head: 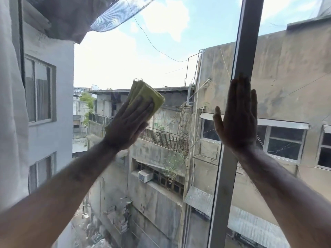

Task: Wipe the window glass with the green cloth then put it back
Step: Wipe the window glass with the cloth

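Observation:
A folded green cloth (147, 97) lies flat against the window glass (114, 65) near the middle of the view. My left hand (127, 125) presses on the cloth with its fingers stretched out over it, and the cloth's upper corner sticks out above the fingertips. My right hand (236, 117) rests flat with its fingers spread on the grey vertical window frame (226, 172), which divides the left pane from the right one. It holds nothing.
A pale curtain (10, 108) hangs along the left edge. Through the glass I see concrete buildings, a railed balcony and an alley far below. A second pane (290, 72) lies right of the frame.

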The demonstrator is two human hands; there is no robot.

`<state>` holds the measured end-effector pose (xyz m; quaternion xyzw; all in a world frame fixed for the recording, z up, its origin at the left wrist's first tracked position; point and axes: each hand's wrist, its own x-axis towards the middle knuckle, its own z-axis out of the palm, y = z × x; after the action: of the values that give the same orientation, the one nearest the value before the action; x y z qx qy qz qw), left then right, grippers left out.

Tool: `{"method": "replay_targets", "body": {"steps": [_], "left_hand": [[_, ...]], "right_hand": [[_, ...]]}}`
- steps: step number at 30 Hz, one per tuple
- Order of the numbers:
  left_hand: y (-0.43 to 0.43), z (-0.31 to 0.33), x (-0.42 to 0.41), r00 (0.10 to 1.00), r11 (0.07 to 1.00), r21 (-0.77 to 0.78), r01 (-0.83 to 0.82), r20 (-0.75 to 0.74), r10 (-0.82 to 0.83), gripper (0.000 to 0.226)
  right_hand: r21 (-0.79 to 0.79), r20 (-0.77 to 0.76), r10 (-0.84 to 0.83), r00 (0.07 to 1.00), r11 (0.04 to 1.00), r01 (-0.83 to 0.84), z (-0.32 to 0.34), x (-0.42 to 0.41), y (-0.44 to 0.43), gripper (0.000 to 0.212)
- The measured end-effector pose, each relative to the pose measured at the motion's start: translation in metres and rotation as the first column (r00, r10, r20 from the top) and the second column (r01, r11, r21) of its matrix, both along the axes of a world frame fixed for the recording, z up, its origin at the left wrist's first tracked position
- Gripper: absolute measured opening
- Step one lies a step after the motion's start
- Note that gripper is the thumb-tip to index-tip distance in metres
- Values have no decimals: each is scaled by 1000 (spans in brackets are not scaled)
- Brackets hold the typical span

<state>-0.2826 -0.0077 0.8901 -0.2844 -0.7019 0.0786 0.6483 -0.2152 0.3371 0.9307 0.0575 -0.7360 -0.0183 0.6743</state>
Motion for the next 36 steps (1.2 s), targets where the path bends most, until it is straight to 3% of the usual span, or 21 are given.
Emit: {"method": "replay_targets", "body": {"steps": [1, 3, 5, 7, 8, 10, 12, 14, 16, 18, 20, 22, 23, 24, 26, 28, 29, 31, 34, 35, 36], "left_hand": [[-19, 4, 0, 1000, 996, -83, -19, -16, 17, 49], [-32, 12, -1, 1000, 986, 164, -26, 9, 25, 52], [1, 27, 5, 998, 762, 648, -5, 52, -38, 54], [56, 42, 11, 993, 531, 847, 21, 45, -111, 56], [83, 48, 16, 992, 530, 846, 54, 17, -128, 57], [129, 43, 23, 982, 743, 650, 161, -29, -187, 56], [153, 19, 25, 986, 965, 200, 168, -18, -168, 53], [135, 16, 18, 989, 980, -141, 142, -20, -147, 50], [105, 30, 8, 988, 976, -175, 127, -65, -140, 48], [80, 44, -1, 992, 974, 205, 97, -98, -78, 53], [80, 50, 2, 996, 652, 753, 89, -63, -64, 54], [112, 53, 15, 990, 342, 936, 78, -31, -141, 57], [128, 52, 20, 987, 386, 920, 75, -13, -162, 57], [139, 46, 23, 988, 544, 835, 87, -1, -156, 56], [139, 20, 18, 988, 918, 369, 147, -21, -150, 51], [100, 11, 10, 990, 990, -56, 127, -58, -131, 48], [82, 11, 6, 991, 992, -67, 107, -67, -112, 47], [60, 14, 0, 994, 944, 315, 101, -70, -83, 51], [92, 18, 12, 989, 497, 863, 90, -19, -148, 54], [111, 15, 16, 986, 486, 870, 86, -4, -167, 55], [125, 7, 20, 986, 592, 801, 94, 7, -166, 56]], "right_hand": [[-3, 0, 2, 1000, 1000, -2, 0, 1, 0, 79], [-4, 1, 10, 1000, 1000, -10, 0, 1, -1, 79], [-5, 3, 8, 1000, 1000, -8, 0, 1, -1, 79], [-6, 3, 0, 1000, 1000, 0, -1, 1, 0, 78], [-4, 3, -4, 1000, 1000, 4, 0, 0, 0, 78], [3, 5, -10, 1000, 1000, 10, -2, -1, 0, 75], [0, -5, -22, 1000, 1000, 22, -2, -2, 2, 71], [7, 2, -21, 1000, 1000, 21, -2, -2, 2, 69], [8, 18, -20, 1000, 1000, 19, -1, -1, 2, 70], [6, 20, -14, 1000, 1000, 14, -1, -1, 2, 70], [3, 18, -19, 1000, 1000, 19, -2, -1, 2, 70], [7, 16, -18, 1000, 1000, 18, -2, -1, 2, 70], [8, 13, -14, 1000, 1000, 14, -2, -1, 1, 70], [7, 10, -13, 1000, 1000, 13, -2, -1, 1, 70], [3, 12, -17, 1000, 1000, 17, -3, 0, 1, 70], [1, 15, -25, 1000, 1000, 25, -3, 1, 0, 70], [2, 17, -31, 999, 1000, 31, -2, 1, 0, 70], [2, 23, -39, 999, 999, 39, -2, 0, 0, 71], [1, 23, -45, 999, 999, 45, -2, -1, 1, 71], [0, 23, -42, 999, 999, 42, -3, -2, 1, 71], [-2, 22, -34, 999, 999, 34, -2, -1, 0, 71]]}}
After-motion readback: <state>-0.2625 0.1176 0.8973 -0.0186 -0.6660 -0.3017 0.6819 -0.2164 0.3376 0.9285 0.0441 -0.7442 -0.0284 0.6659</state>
